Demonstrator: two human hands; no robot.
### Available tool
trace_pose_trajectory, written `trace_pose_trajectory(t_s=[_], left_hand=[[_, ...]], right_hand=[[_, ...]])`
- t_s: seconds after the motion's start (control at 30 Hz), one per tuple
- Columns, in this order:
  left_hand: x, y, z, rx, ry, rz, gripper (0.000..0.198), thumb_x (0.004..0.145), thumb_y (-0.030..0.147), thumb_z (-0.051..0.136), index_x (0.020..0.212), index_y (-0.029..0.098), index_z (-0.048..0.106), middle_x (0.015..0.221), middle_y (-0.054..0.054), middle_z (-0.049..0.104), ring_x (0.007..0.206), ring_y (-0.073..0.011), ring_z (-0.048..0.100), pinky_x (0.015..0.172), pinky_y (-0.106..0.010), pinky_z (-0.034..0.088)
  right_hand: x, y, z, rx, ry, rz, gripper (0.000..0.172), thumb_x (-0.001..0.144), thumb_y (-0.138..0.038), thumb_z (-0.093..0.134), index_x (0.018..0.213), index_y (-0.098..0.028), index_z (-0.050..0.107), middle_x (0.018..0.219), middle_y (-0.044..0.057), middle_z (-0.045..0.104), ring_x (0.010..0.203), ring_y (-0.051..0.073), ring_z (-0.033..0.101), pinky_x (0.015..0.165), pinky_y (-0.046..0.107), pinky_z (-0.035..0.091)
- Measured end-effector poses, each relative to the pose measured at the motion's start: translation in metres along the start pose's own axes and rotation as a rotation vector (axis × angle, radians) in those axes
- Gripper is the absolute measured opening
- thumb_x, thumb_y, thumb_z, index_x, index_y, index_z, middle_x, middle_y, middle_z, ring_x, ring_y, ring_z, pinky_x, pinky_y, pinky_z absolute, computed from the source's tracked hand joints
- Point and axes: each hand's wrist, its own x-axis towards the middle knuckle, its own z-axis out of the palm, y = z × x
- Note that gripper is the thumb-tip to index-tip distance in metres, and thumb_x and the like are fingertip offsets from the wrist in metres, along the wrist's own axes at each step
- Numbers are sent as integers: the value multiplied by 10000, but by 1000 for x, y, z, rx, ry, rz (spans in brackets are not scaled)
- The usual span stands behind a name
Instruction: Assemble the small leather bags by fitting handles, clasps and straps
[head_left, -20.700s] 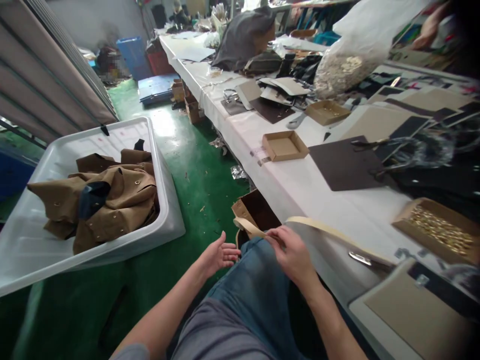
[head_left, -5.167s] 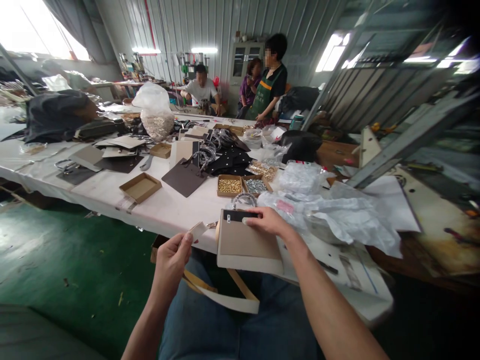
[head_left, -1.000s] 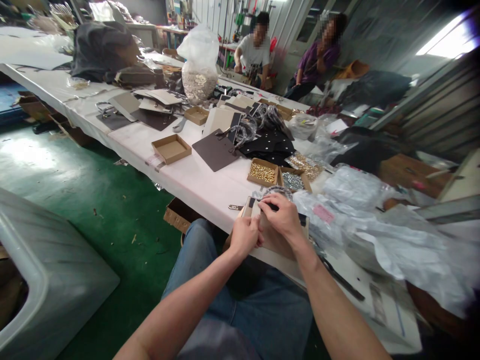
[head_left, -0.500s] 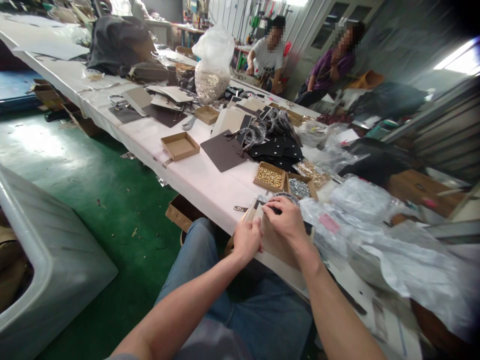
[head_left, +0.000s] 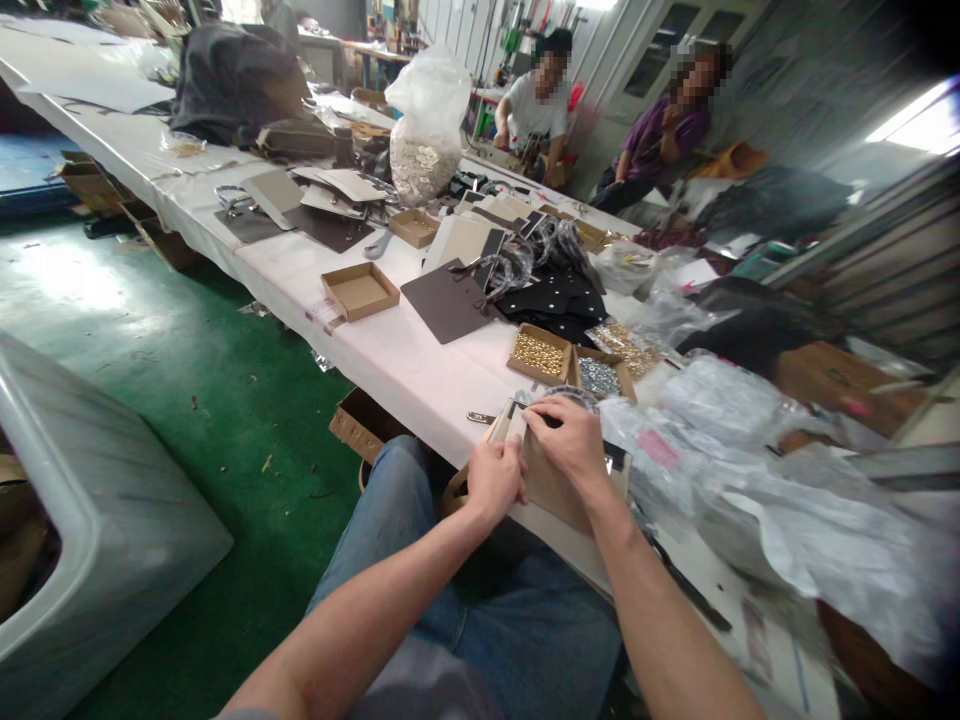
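A beige panel [head_left: 553, 495] with a dark strip along its far edge lies at the table's front edge, probably a bag piece. My left hand [head_left: 495, 480] is closed on its left side, thumb on top. Over the dark strip, my right hand [head_left: 566, 438] has its fingers bent and pinched together; whatever is between the fingertips is too small to make out. Just behind my right hand shows a plastic-wrapped handle [head_left: 566, 395]. A small metal piece [head_left: 480, 417] rests left of the panel.
Cardboard boxes of gold fittings [head_left: 538, 353] and silver fittings [head_left: 598, 376] stand beyond my hands. Further left are a cardboard tray [head_left: 360, 292] and a dark brown panel [head_left: 448, 303]. Plastic bags [head_left: 735, 400] crowd the right. Two people sit across the table.
Both hands stay at the panel's far edge, with my right hand shifted very slightly. The panel's right dark corner shows a little more. The person in purple has moved their head slightly.
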Motion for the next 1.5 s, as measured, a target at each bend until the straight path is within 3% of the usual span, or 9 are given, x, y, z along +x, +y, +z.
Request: trace_pose_trajectory(t_s=[0.37, 0.57, 0.7, 0.83, 0.97, 1.1, 1.3, 1.4, 1.5], left_hand=[[1, 3, 2, -28, 42, -33, 701, 1120, 759, 490, 775, 188, 704, 483, -29, 632, 414, -179, 632, 448, -251, 468], [1, 3, 2, -13, 47, -38, 728, 1112, 789, 487, 789, 181, 724, 482, -30, 633, 414, -175, 633, 443, -239, 432], [1, 4, 2, -25, 46, -39, 713, 1109, 779, 493, 780, 185, 710, 471, -27, 629, 397, -177, 619, 435, -245, 437], [0, 4, 2, -42, 50, -41, 675, 1113, 742, 503, 783, 189, 703, 453, -21, 611, 390, -183, 614, 434, -251, 446], [-1, 1, 1, -49, 59, -23, 663, 1112, 719, 523, 739, 194, 683, 452, -32, 611, 399, -184, 616, 438, -253, 439], [1, -7, -1, -107, 40, 24, 673, 1103, 740, 528, 727, 203, 681, 438, -27, 587, 394, -196, 616, 436, -267, 454], [0, -9, 2, -79, 59, 37, 666, 1108, 730, 529, 705, 217, 665, 442, -33, 599, 395, -206, 633, 402, -263, 416], [-2, -9, 3, -50, 74, 32, 668, 1114, 727, 515, 732, 207, 690, 462, -40, 619, 424, -210, 655, 421, -262, 433], [-4, -12, 3, -73, 88, 39, 669, 1107, 743, 520, 754, 203, 698, 469, -32, 620, 436, -206, 655, 454, -268, 474]], right_hand=[[-4, 0, 6, -14, 13, 42, 204, 1012, -349, 729, 938, -278, 905, 1128, 75, 882, 1056, 304, 813, 1038, 466, 631], [1, 9, 8, 6, 7, 150, 424, 972, -361, 748, 1366, -244, 855, 1202, 91, 878, 1040, 310, 817, 1028, 479, 640], [10, 15, 5, 8, -107, 153, 330, 1042, -449, 687, 1180, -249, 911, 1281, 109, 873, 1193, 344, 808, 1109, 499, 616], [23, 20, 3, 7, -266, 186, 381, 937, -513, 828, 1203, -254, 912, 1306, 112, 868, 1221, 373, 801, 1134, 513, 601], [35, 27, 6, 72, -419, 263, 367, 881, -524, 838, 1097, -237, 913, 1099, 94, 893, 1024, 346, 821, 957, 461, 627], [38, 29, 7, 154, -430, 292, 393, 894, -556, 806, 1070, -217, 899, 1017, 86, 884, 929, 313, 801, 851, 413, 609], [46, 28, -8, -73, -488, 79, 344, 960, -520, 797, 1186, -291, 918, 1174, 75, 888, 1082, 327, 793, 1024, 438, 606], [53, 29, -13, -7, -627, 74, 509, 912, -470, 856, 1386, -284, 865, 1398, 80, 841, 1260, 348, 779, 1143, 450, 585], [57, 30, -12, 65, -711, 108, 530, 873, -458, 876, 1353, -235, 865, 1381, 99, 845, 1259, 358, 786, 1134, 448, 595]])
